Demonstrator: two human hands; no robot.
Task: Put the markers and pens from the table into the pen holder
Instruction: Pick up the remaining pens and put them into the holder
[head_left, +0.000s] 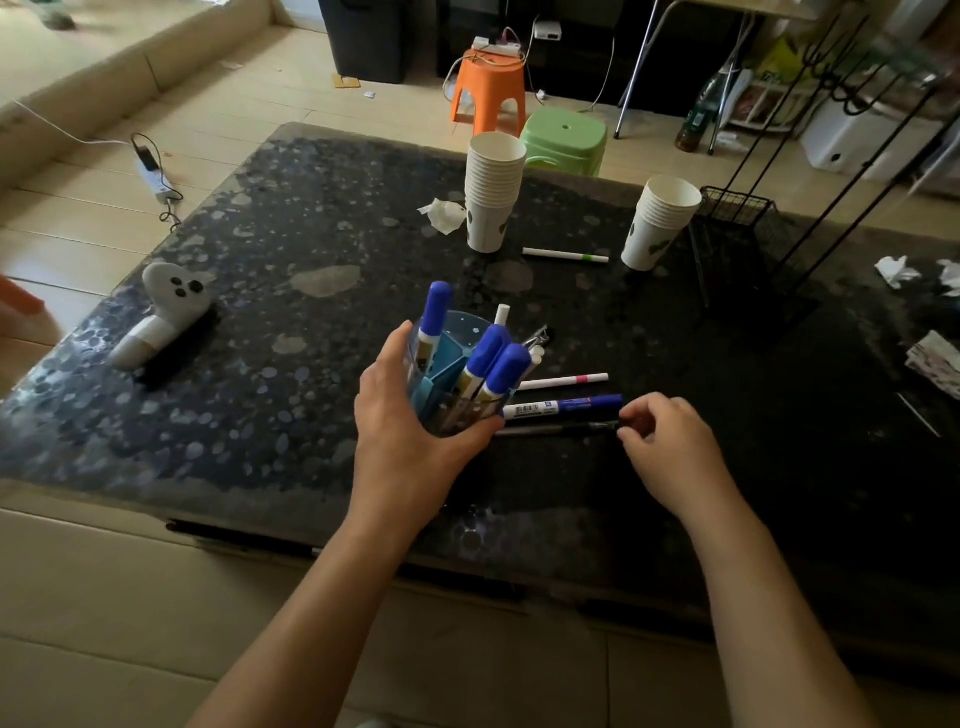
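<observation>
A clear blue pen holder (457, 332) stands on the dark table (291, 322), with three blue-capped markers and several thin pens upright in it. My left hand (410, 415) is wrapped around its near side. Beside it to the right lie a blue marker (563, 406), a thin black pen (561, 429) and a white pen with a pink band (563, 382). My right hand (670, 447) pinches the right end of the black pen on the table. Farther back lies a white pen with a green band (565, 254).
Two stacks of paper cups (493, 187) (657, 223) stand at the back, by a black wire rack (737, 208). A white ghost-shaped object (166, 306) lies at the left. Crumpled tissues (444, 214) (896, 271) lie about. Orange and green stools (488, 88) stand behind the table.
</observation>
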